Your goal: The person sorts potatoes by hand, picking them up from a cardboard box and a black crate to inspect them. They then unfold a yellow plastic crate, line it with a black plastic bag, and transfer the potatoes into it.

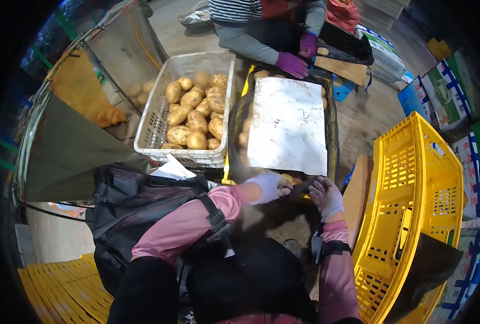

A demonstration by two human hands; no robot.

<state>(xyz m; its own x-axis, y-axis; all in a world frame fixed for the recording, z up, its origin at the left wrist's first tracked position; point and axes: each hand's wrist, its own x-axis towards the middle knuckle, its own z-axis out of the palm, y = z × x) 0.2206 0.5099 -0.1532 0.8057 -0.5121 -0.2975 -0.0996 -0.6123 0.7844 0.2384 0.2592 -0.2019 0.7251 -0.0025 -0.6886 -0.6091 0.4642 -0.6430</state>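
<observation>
My left hand [272,187], in a white glove, is closed at the near edge of a crate, its fingers pinching a black plastic liner [304,187]. My right hand [326,196], in a pale glove, grips the same liner a little to the right. Below the two hands the liner is stretched between them. The yellow crate [227,171] is mostly hidden under the liner. Inside it, a stained white paper sheet [288,124] lies over potatoes [244,139], which peek out along the edges.
A white crate [183,153] of potatoes [198,121] stands to the left. Across from me, a co-worker's purple gloves [292,65] rest at the far edge. Stacked yellow crates [397,216] rise at right, with printed cartons [446,94] behind. Black plastic [137,210] is bunched at left.
</observation>
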